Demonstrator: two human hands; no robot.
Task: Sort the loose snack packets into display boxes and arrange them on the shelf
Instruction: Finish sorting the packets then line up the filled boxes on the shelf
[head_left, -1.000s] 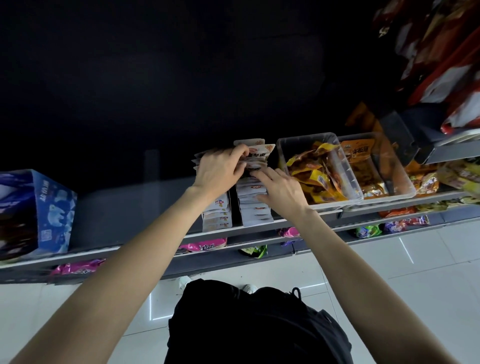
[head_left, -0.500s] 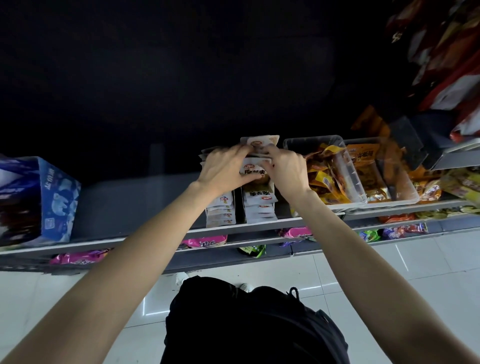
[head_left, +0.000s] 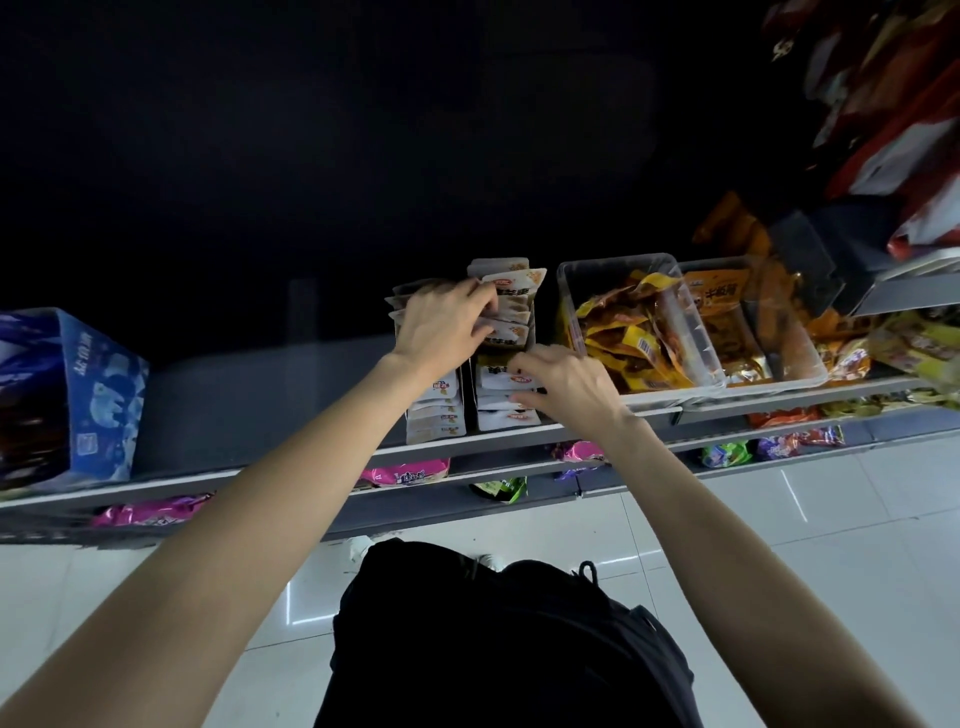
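1. Dim overall; the space above the grey metal shelf is nearly black.
2. The glossy white tiled floor reflects bright streaks.
3. Red packets at the shelf's upper right blur; edges bend.

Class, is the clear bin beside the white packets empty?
No: the clear bin holds yellow and orange snack packets.

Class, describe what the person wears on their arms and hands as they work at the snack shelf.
Nothing: both forearms are bare, with no sleeves, gloves, watch or rings visible on the left hand or the right hand. Dark clothing shows below, at the body.
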